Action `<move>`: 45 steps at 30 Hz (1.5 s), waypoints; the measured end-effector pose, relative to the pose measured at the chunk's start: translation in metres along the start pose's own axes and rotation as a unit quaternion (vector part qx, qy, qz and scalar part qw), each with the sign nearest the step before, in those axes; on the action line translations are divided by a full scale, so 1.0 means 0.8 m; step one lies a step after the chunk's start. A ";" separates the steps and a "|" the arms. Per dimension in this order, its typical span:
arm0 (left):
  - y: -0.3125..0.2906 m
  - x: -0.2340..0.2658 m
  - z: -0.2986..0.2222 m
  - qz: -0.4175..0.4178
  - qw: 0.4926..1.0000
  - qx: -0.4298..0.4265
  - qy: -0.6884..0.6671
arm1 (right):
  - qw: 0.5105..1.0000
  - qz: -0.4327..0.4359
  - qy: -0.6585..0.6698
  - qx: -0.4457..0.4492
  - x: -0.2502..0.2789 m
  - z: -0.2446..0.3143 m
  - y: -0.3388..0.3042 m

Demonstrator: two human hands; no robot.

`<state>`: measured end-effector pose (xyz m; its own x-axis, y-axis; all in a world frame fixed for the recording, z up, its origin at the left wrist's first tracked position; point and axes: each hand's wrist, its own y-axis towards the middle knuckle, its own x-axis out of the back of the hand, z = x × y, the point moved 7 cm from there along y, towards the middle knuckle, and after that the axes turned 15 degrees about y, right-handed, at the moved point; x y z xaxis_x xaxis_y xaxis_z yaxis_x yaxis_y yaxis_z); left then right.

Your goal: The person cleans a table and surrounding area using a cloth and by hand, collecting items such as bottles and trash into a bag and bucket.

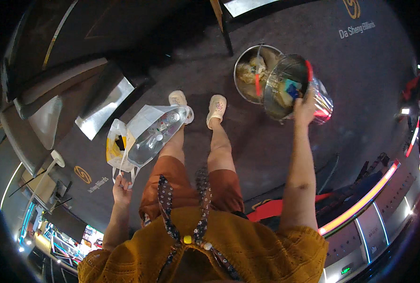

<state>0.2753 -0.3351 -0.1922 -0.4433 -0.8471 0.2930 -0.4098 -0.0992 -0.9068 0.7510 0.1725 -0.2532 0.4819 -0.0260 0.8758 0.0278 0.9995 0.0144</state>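
My left hand (121,188) is closed around the handles of a large white bag (146,121), silvery inside, which hangs beside my left leg. Clear plastic bottles (165,123) lie in it. A smaller white-and-yellow bag (114,147) hangs against it. My right hand (305,111) grips the rim of a shiny metal bin (324,104), tilted, with a clear plastic liner and blue and pale rubbish inside. Its mouth overlaps the edge of a second round metal bin (238,85), which holds crumpled pale and yellowish rubbish (248,73). A red strip (257,85) shows across that second bin.
Dark grey carpet (266,155) with printed logos spreads around my feet, in cream clogs (216,107). At left stand a grey-brown seat (59,82) and a shiny metal panel (106,108). A dark table leg (226,40) stands ahead. Lit strips run along the right side.
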 end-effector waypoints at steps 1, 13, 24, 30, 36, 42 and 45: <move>0.008 -0.001 0.005 0.005 1.000 0.004 -0.003 | 0.998 0.007 0.022 0.066 -0.018 0.007 -0.010; 0.027 0.015 0.039 0.049 0.996 -0.009 -0.069 | 0.988 0.146 -0.046 -0.036 -0.124 0.077 0.005; 0.040 0.028 0.072 0.013 0.995 0.027 -0.094 | 0.992 0.123 0.038 0.010 -0.121 0.074 0.008; 0.050 0.043 0.083 -0.016 0.993 0.043 -0.104 | 0.989 0.134 -0.025 -0.058 -0.113 0.030 0.010; 0.035 0.027 0.075 -0.047 0.992 0.072 -0.092 | 0.997 0.059 -0.038 -0.024 0.060 -0.006 0.025; 0.065 0.037 0.120 0.015 0.991 0.031 -0.126 | 0.964 0.164 0.194 -0.076 0.149 0.162 -0.012; 0.066 0.014 0.118 0.025 0.991 0.017 -0.133 | 0.949 0.202 0.235 -0.048 0.104 0.216 -0.021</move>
<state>0.3244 -0.3992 -0.2652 -0.2345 -0.9588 0.1604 -0.3634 -0.0666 -0.9292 0.6394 0.1562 -0.0976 0.8073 0.3327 0.4874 -0.1750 0.9237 -0.3407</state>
